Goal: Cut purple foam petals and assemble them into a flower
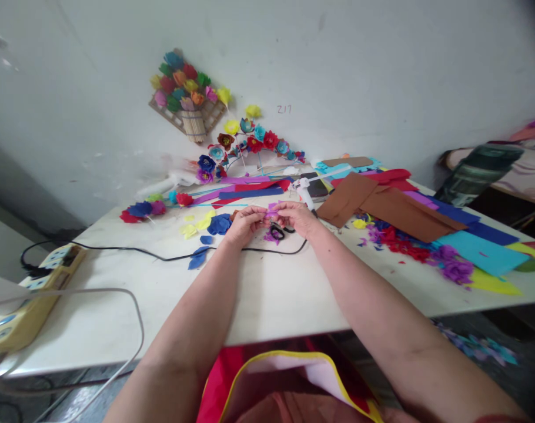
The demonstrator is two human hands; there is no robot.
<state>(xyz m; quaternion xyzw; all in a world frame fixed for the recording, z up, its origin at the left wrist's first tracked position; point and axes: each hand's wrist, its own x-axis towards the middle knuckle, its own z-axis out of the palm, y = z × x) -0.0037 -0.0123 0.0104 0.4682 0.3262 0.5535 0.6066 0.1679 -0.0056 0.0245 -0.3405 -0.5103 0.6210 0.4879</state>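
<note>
Both my hands meet over the middle of the table, pinching a small piece of purple crepe paper [271, 212] between them. My left hand [248, 225] grips its left side with thumb and fingertips. On the other side, my right hand [296, 217] holds it the same way. Just below the fingers lie black-handled scissors [277, 231], partly hidden by my right hand. More purple paper [271, 237] lies beside the scissors. Blue paper petals [219, 224] and yellow petals [205, 221] rest left of my left hand. A white glue gun [303, 191] stands behind my right hand.
A black cord [161, 257] crosses the table from the power strip [38, 299] at left. Brown paper sheets [408, 212] and red scraps [404, 244] lie at right. Finished paper flowers [144, 209] sit at back left; a flower arch [254, 143] stands by the wall.
</note>
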